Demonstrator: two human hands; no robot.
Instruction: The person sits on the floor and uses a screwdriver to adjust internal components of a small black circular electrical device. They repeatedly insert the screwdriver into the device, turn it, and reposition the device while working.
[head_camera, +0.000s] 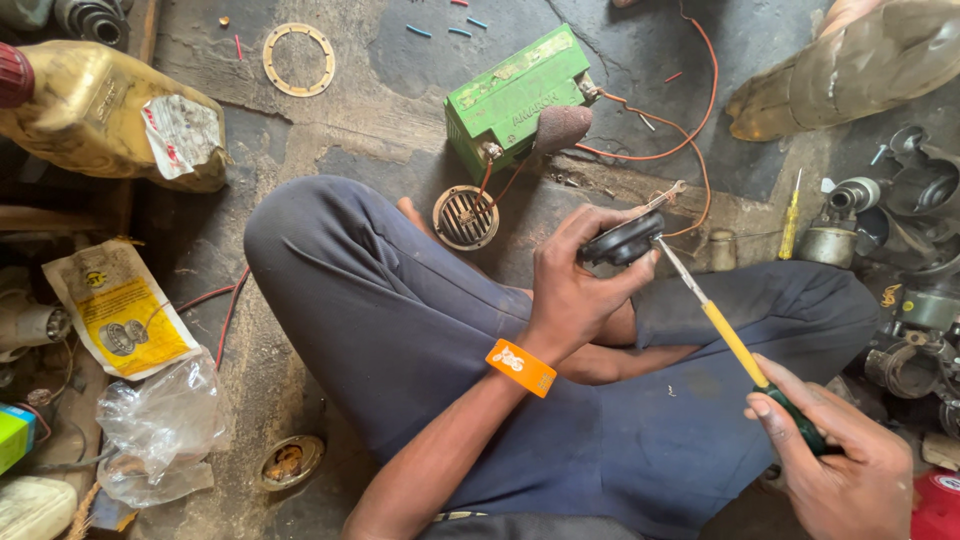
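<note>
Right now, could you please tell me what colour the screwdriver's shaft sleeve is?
Yellow, running into a green grip; the screwdriver shows best in the head view.

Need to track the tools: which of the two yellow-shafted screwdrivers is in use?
The yellow-shafted screwdriver with green grip, in the right hand, tip at the black round horn; the other lies on the floor.

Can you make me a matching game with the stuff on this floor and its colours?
Things:
1. battery
2. screwdriver handle in the right hand
3. wristband on the left hand
4. round horn in the left hand

Colours:
A. orange
B. black
C. green
D. yellow

Pairs: 1-C, 2-D, 3-A, 4-B
</note>
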